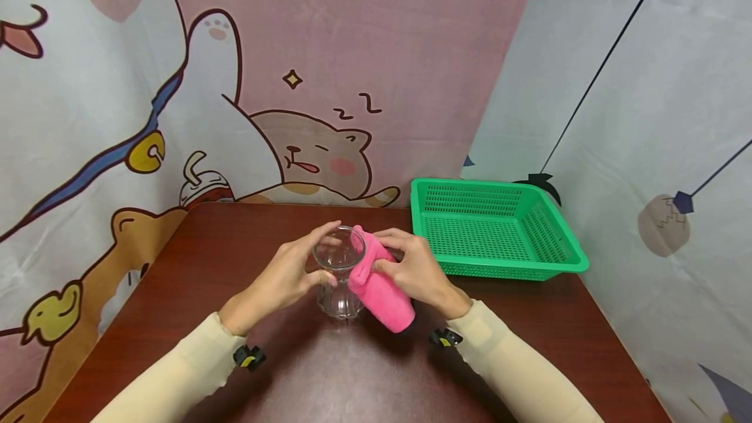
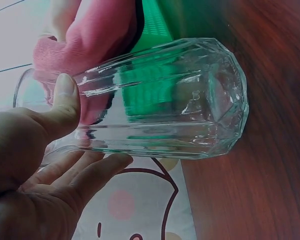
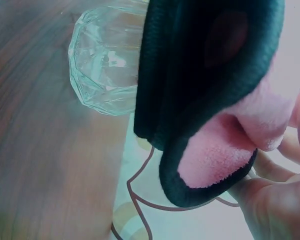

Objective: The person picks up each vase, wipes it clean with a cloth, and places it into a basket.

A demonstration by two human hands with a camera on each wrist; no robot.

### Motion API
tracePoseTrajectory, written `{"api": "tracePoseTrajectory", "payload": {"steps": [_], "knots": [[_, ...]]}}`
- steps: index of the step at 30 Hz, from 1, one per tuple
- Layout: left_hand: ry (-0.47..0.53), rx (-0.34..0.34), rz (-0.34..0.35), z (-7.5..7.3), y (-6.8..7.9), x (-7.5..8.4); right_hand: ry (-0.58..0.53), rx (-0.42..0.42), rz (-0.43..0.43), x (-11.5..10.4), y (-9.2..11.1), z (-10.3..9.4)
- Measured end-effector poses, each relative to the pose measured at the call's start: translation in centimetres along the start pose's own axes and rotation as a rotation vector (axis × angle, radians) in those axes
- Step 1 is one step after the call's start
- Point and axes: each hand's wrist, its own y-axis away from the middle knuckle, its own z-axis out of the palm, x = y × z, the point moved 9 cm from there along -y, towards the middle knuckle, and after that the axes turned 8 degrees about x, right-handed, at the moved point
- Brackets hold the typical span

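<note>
A clear glass vase with a faceted lower part and a round open rim stands about upright in front of the person. Its upper part is gripped by the left hand, thumb on the near side and fingers round the far side, as the left wrist view of the vase also shows. The right hand holds a pink cloth with a dark edging against the right side of the rim. Folds of this cloth hide part of the vase in the right wrist view. Whether the base touches the table cannot be told.
A green perforated plastic basket sits at the back right of the dark red-brown table. Cartoon-printed curtains hang behind and beside the table.
</note>
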Motion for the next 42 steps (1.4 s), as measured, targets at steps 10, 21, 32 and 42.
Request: {"api": "tracePoseTrajectory", "payload": {"steps": [10, 21, 32, 42], "knots": [[-0.004, -0.006, 0.0, 0.0, 0.1, 0.0, -0.042, -0.003, 0.054, 0.1, 0.0, -0.3], [-0.003, -0.011, -0.001, 0.0, 0.1, 0.2, 0.008, -0.035, 0.001, -0.6, 0.0, -0.2], [-0.014, 0.012, 0.021, -0.1, 0.1, 0.4, 0.098, -0.05, -0.056, -1.2, 0.0, 0.1], [-0.014, 0.012, 0.022, -0.1, 0.2, 0.3, 0.163, -0.087, -0.081, -1.0, 0.2, 0.8]]}}
